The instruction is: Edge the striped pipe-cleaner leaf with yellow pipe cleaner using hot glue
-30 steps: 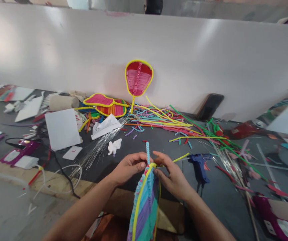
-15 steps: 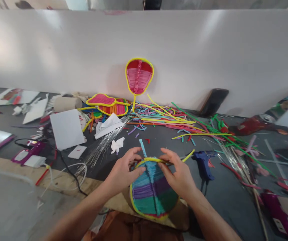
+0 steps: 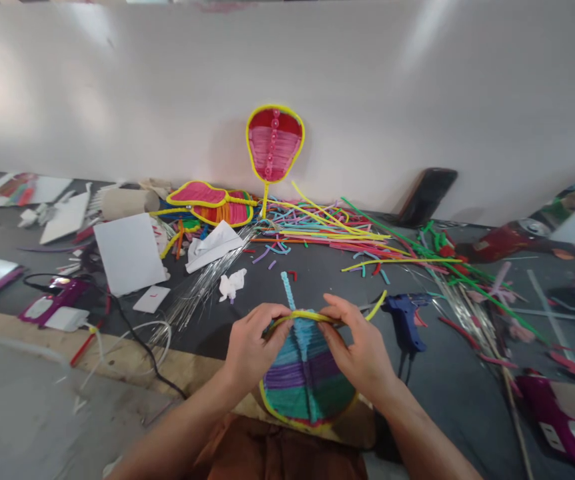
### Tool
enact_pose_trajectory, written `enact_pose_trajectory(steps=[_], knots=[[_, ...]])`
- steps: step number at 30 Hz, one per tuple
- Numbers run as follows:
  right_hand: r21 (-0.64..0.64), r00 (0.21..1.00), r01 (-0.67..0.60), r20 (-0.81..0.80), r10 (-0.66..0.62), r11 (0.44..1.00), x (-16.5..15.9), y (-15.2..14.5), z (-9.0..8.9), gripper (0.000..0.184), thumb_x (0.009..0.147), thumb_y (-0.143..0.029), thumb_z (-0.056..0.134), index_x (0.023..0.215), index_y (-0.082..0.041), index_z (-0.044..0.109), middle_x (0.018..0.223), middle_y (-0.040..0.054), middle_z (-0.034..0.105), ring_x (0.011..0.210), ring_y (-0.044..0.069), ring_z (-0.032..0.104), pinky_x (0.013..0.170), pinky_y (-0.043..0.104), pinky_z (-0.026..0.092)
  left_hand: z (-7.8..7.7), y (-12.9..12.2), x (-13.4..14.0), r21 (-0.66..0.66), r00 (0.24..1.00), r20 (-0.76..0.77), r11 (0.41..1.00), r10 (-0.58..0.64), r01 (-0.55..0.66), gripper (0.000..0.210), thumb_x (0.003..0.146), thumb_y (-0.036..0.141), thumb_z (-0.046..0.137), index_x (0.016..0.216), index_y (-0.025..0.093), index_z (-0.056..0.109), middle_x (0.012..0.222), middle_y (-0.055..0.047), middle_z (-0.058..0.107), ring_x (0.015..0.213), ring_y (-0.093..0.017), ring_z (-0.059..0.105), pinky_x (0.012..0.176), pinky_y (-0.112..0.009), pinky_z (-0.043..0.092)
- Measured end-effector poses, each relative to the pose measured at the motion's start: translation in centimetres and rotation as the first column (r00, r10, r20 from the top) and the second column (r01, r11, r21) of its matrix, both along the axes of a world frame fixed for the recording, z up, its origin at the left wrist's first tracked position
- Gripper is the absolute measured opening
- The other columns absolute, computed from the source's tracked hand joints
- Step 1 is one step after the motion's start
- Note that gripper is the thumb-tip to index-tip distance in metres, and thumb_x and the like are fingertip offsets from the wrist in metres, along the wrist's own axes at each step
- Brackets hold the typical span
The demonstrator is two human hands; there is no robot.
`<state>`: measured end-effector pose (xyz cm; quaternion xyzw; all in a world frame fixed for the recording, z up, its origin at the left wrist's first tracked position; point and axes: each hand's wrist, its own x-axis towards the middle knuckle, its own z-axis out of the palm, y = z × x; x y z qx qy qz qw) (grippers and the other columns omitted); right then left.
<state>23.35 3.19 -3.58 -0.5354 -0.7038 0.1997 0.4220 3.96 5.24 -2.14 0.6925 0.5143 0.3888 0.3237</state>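
Hands first: left hand point(image 3: 250, 347) and right hand point(image 3: 360, 347) both pinch the yellow rim wire point(image 3: 301, 316) along the top edge of the striped paddle point(image 3: 303, 383), fingers clenched on it w/ thumbs on top. Paddle lies flat at the near table edge, teal/purple bands up, blue stem point(image 3: 286, 291) poking away. Looks like the edging step: rim being pressed onto the top curve; next move prob. needs steady pinching along it, w/ the loose yellow tail point(image 3: 378, 305) kept out of the way. Blue glue gun point(image 3: 403, 321) sits just right of the hand. Farther off: pipe-cleaner pile point(image 3: 327, 233), pink paddle point(image 3: 274, 143) propped on the white board point(image 3: 117, 100). Nothing blocks the hands.
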Motion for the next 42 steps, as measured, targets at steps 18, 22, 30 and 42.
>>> enact_pose_trajectory(steps=[18,22,30,42], knots=[[-0.034,0.999,0.03,-0.009,-0.03,0.999,0.2,-0.1,-0.7,0.038,0.088,-0.018,0.055,0.125,-0.022,0.051,0.09,0.0045,0.072,0.083,0.02,0.07,0.078,0.034,0.057,-0.6,0.4,0.5,-0.206,0.994,0.103,0.978,0.044,-0.022,0.017,0.078,0.024,0.066,0.094,0.022,0.063,0.089,-0.003,0.071,0.084,-0.018,0.066,0.076,-0.024,0.049],[-0.02,1.0,0.03,0.006,-0.03,0.999,0.1,0.0,-0.5,0.037,0.088,-0.018,0.054,0.124,-0.021,0.051,0.09,0.0048,0.072,0.082,0.02,0.07,0.077,0.034,0.057,0.2,0.9,0.4,-0.383,0.958,0.288,0.915,-0.014,0.128,0.027,0.075,0.025,0.068,0.099,0.018,0.057,0.091,-0.004,0.066,0.085,-0.017,0.062,0.075,-0.023,0.047],[-0.001,1.0,0.006,0.028,-0.006,1.0,-0.1,0.0,-0.4,0.037,0.088,-0.017,0.054,0.125,-0.021,0.05,0.092,0.0048,0.072,0.085,0.02,0.069,0.08,0.036,0.055,0.0,1.9,0.1,-0.489,0.956,0.28,0.844,-0.087,0.22,0.031,0.086,0.043,0.055,0.075,0.014,0.057,0.058,0.005,0.043,0.053,-0.008,0.037,0.049,-0.019,0.029],[-0.031,1.0,-0.016,0.011,0.016,0.999,0.0,0.0,-0.8,0.04,0.089,-0.017,0.054,0.128,-0.023,0.046,0.094,0.0038,0.071,0.086,0.019,0.068,0.08,0.034,0.054,0.2,1.7,0.3,-0.445,0.961,0.26,0.872,-0.093,0.204,0.033,0.087,0.04,0.046,0.066,0.015,0.053,0.059,0.003,0.043,0.056,-0.01,0.039,0.051,-0.02,0.032]])
